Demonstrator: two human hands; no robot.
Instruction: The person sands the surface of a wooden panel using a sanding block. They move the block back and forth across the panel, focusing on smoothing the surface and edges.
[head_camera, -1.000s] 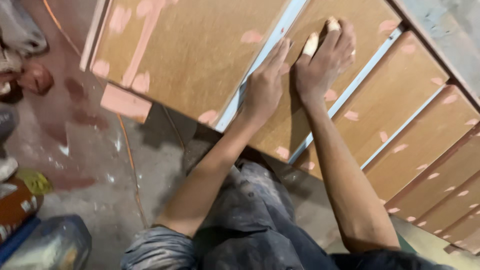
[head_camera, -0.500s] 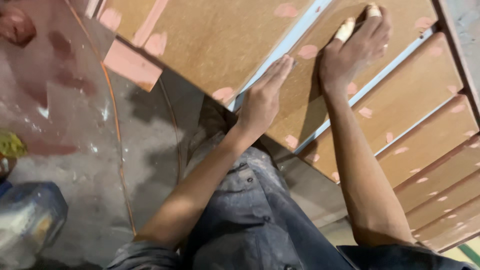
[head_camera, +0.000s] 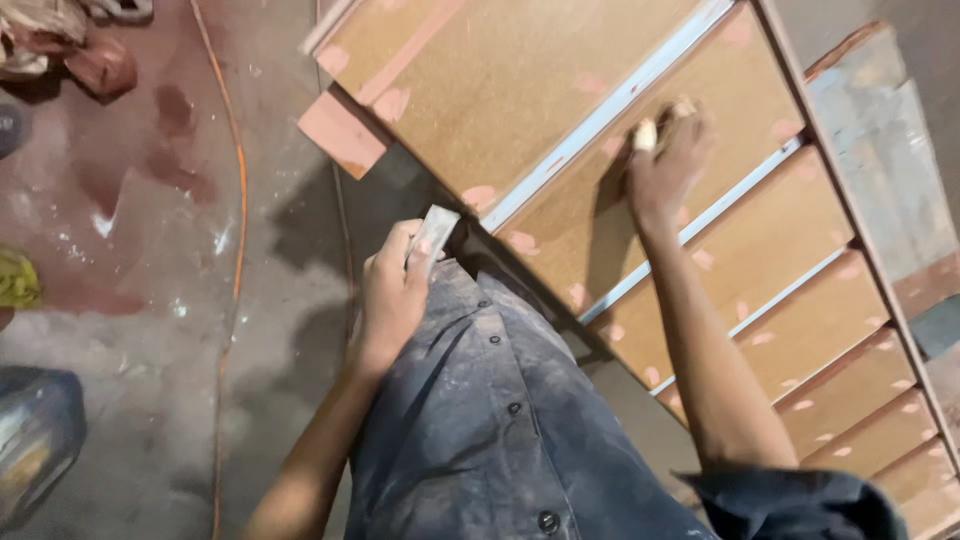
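My right hand (head_camera: 665, 165) presses a small pale sanding block (head_camera: 647, 133) flat against a brown wooden panel (head_camera: 500, 90) dotted with pink filler patches. Pale blue strips (head_camera: 610, 110) separate the panel's boards. My left hand (head_camera: 392, 290) has come off the panel and sits near my waist, gripping a thin flat grey piece (head_camera: 432, 235), perhaps a scraper or folded sandpaper. My dusty dark blue shirt (head_camera: 500, 420) fills the lower middle of the view.
An orange cable (head_camera: 238, 250) runs down the stained concrete floor (head_camera: 150, 330). A pink offcut (head_camera: 340, 132) lies under the panel's corner. Rags and a reddish bag (head_camera: 95, 62) sit top left, a shiny plastic bag (head_camera: 35, 440) bottom left, grey boards (head_camera: 880, 150) at right.
My left hand left the panel's edge and dropped to my waist, now holding a flat grey piece. My right hand stays on the panel with the block. The camera view shifted.
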